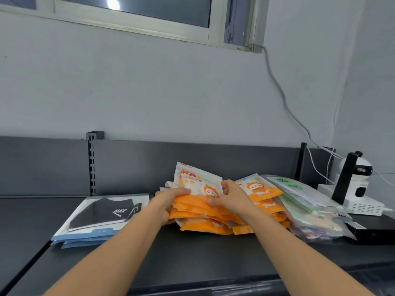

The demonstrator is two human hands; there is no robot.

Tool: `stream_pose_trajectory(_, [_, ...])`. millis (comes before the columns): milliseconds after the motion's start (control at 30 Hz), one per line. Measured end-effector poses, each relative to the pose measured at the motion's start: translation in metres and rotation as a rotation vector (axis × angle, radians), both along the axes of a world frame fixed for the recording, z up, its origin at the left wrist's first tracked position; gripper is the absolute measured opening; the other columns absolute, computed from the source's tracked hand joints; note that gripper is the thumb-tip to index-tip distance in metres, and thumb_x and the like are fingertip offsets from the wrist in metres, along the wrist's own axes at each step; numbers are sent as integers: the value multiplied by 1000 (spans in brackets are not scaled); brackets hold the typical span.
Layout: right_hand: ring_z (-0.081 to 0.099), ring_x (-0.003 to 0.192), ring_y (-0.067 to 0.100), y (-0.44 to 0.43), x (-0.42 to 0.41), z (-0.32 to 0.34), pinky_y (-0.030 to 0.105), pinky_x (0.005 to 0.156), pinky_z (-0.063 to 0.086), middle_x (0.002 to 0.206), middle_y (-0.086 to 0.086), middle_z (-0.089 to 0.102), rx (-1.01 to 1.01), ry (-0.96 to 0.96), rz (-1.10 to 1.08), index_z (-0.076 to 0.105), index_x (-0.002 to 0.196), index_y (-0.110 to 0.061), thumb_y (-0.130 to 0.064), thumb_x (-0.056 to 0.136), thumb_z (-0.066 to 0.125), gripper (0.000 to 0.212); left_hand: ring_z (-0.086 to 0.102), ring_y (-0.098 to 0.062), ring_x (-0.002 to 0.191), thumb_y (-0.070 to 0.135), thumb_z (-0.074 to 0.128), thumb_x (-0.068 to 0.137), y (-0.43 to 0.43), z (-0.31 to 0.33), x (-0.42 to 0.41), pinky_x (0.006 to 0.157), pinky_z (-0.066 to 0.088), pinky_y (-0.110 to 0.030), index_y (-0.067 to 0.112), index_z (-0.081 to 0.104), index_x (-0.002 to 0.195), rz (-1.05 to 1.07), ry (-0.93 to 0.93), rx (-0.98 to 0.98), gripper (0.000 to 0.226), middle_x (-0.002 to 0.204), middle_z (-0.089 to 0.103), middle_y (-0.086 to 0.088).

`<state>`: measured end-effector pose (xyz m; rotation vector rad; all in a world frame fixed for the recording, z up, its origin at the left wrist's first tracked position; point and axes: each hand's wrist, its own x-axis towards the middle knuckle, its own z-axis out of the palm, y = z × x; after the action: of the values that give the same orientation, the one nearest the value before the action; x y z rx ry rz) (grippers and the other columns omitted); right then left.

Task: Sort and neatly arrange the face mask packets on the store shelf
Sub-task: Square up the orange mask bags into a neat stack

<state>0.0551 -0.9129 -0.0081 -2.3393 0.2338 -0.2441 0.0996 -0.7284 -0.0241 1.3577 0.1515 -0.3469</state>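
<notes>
A heap of orange-and-white face mask packets (213, 218) lies in the middle of the dark shelf (192, 257). My left hand (168, 201) grips the heap's left side, fingers over the top packets. My right hand (230, 199) holds the top packets from the right, thumb on an orange edge. One white packet with a cartoon print (195, 180) stands tilted up between the hands. A flat stack of packets with a black mask (100, 216) lies to the left. Clear packets with green and pastel prints (310, 210) are piled on the right.
A white round camera (361, 178) stands on a white box (363, 205) at the far right, cables running up the wall. A black flat box (372, 231) lies beside the clear packets. The shelf's dark back panel (149, 163) rises behind the piles.
</notes>
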Motion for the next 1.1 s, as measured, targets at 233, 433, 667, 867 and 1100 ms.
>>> stream_pose_trajectory(233, [58,118,20,-3,21,4,45,101,49,124,-4,65,391,84,153,51,133,-24,-40,39,96,105,62,-29,106,4,84,68,15,6,-5,82,56,-53,27,34,136,37,-461,-47,87,122,59,-3])
stream_pose_trajectory(433, [65,114,30,3,27,5,55,98,49,120,6,71,722,120,394,57,128,-21,-1,73,81,63,66,-28,107,-8,78,69,43,4,-5,84,56,-52,29,41,131,-93,-583,-35,81,122,63,-4])
stream_pose_trajectory(667, [62,114,27,21,42,-6,52,97,52,121,5,66,722,-49,341,45,131,-22,22,71,67,78,56,-20,120,-19,66,71,56,7,-3,91,56,-39,43,27,137,-299,-630,160,98,129,55,5])
stream_pose_trajectory(867, [63,101,10,36,50,-20,22,67,57,119,0,64,711,-251,296,44,131,-21,19,78,62,69,63,-15,108,-7,78,70,52,1,6,73,57,-24,32,37,133,-247,-650,155,85,121,62,4])
stream_pose_trajectory(1100, [64,109,28,36,67,-23,41,78,56,124,10,63,1039,-271,352,44,133,-23,-5,58,69,82,69,-20,102,-6,78,71,59,-2,27,87,57,-44,28,53,118,-150,-547,154,63,108,73,1])
